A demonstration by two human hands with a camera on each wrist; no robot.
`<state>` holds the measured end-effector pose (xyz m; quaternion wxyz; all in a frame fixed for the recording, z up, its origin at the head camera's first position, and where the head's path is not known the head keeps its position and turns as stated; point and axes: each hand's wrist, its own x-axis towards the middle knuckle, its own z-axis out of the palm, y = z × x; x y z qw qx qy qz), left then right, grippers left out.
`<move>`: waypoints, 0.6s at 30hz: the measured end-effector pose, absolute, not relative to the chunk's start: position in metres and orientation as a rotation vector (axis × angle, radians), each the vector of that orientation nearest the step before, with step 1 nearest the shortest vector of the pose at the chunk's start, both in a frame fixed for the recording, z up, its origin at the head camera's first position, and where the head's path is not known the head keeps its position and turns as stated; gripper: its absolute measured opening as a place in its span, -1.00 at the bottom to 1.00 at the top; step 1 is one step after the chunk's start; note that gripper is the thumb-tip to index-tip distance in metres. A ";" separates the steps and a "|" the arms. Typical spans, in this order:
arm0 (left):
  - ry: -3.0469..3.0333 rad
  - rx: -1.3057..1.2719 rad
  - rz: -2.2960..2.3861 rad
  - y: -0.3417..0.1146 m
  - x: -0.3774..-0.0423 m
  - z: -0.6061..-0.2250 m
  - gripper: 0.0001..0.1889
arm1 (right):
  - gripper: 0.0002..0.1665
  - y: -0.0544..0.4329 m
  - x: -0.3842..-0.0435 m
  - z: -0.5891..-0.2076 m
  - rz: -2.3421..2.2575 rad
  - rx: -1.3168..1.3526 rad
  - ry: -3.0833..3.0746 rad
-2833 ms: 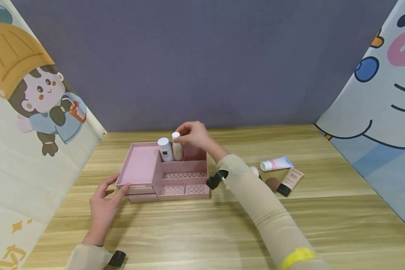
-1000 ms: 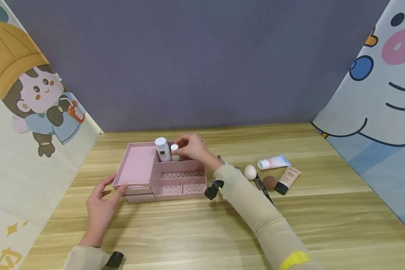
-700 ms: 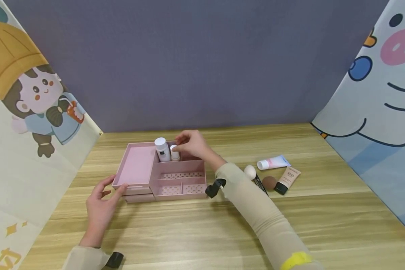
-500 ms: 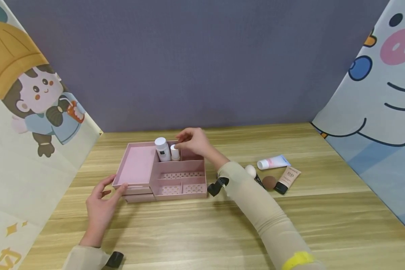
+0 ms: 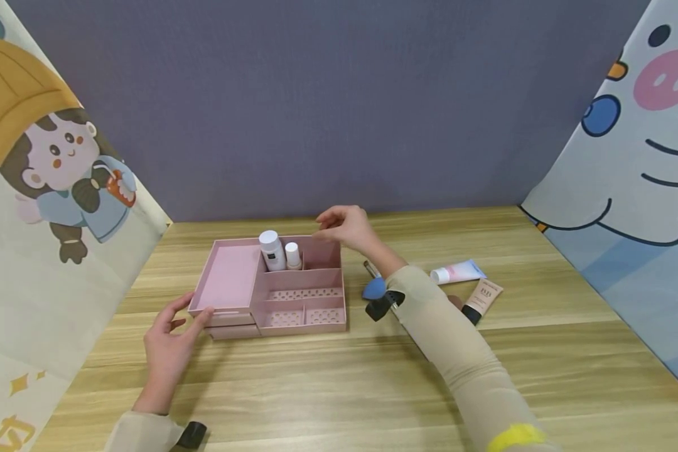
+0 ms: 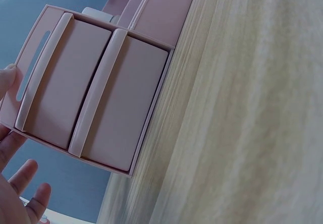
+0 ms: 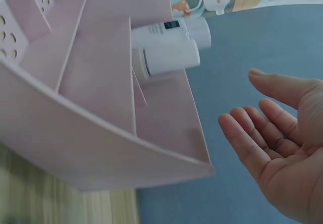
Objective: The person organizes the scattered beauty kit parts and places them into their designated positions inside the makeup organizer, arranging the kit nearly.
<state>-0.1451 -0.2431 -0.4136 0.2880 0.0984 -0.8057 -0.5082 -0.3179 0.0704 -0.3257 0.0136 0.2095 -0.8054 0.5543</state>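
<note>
The left grip point(image 5: 168, 348) is clamped on the front left corner of a pale pink plastic organizer point(image 5: 230, 276), thumb against the front edge and fingers at the side; in the left wrist view its other fingers spread free. The organizer sits on a wood-grained surface point(image 5: 294, 389), right of the left grip and below the right one. Its left part is a flat, rimmed tray top over two stacked drawers with long raised handles, and an oblong slot is cut through the panel above them. Right of the tray, its stepped compartments have perforated panels in the two front rows.

In the back row, a white cylindrical bottle with a dark label point(image 5: 273, 251) stands upright, and just right of it a smaller white-capped bottle with a beige body point(image 5: 292, 256), both left of the right grip point(image 5: 351, 227). That grip hovers over the organizer's back right corner, thumb and bent fingers apart.

Farther right of it, on the surface, lie a thin brush point(image 5: 371, 269), a blue sponge point(image 5: 374, 289), a brown rounded item point(image 5: 454, 301) partly hidden by the sleeve, a white-to-blue tube point(image 5: 459, 272) and a beige, black-capped tube point(image 5: 484, 295).
</note>
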 end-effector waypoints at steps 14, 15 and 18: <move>-2.191 0.325 -1.382 -0.244 -0.146 -0.413 -0.53 | -0.64 0.119 -0.322 -0.319 1.796 0.535 -2.521; -2.189 0.323 -1.380 -0.244 -0.146 -0.413 -0.53 | -0.64 0.123 -0.322 -0.319 1.794 0.525 -2.526; -2.189 0.323 -1.378 -0.244 -0.146 -0.413 -0.53 | -0.61 0.135 -0.323 -0.320 1.794 0.500 -2.539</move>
